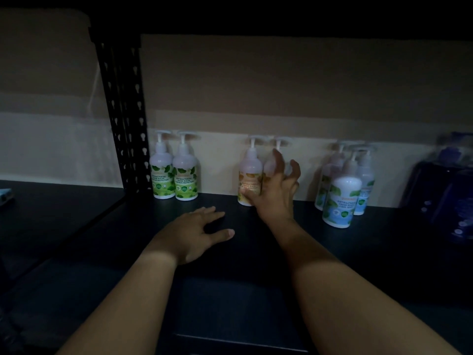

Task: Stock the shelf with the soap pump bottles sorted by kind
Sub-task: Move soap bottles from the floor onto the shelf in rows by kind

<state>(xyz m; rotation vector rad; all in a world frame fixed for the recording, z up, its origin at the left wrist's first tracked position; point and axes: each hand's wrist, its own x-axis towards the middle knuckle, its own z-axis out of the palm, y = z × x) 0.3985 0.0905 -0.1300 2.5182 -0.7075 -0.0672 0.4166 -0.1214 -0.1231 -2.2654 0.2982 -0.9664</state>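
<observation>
- A dim, dark shelf [332, 252] runs across the view under another board, with a beige wall [256, 85] behind it and a black perforated post [125, 111] rising at 10 o'clock.
- Seven pump bottles stand upright along the back of the shelf, in three groups well apart from one another.
- Green bottles [174, 175]: two, side by side and touching, at 11 o'clock, just right of the post.
- Orange bottles [249, 175]: two, side by side near 12 o'clock; the right one is mostly hidden behind the right hand, with only its pump and shoulder showing.
- Blue bottles [343, 196]: three, at 2 o'clock, one in front and two behind it against the wall.
- A dark blue object [445, 185] sits at 3 o'clock, too dim and blurred to identify.
- Right hand [275, 190]: reaching back to the orange pair, fingers [280, 160] spread and curled in front of the right orange bottle. Motion blur hides whether the palm is in contact, so I cannot tell if it is grasping the bottle or has let go.
- Left hand [190, 231]: released and holding nothing, palm down and resting flat on the shelf near the centre, fingers loosely extended toward 1 o'clock, in front of the gap between the green and orange groups.
- Both bare forearms enter from the bottom edge.
</observation>
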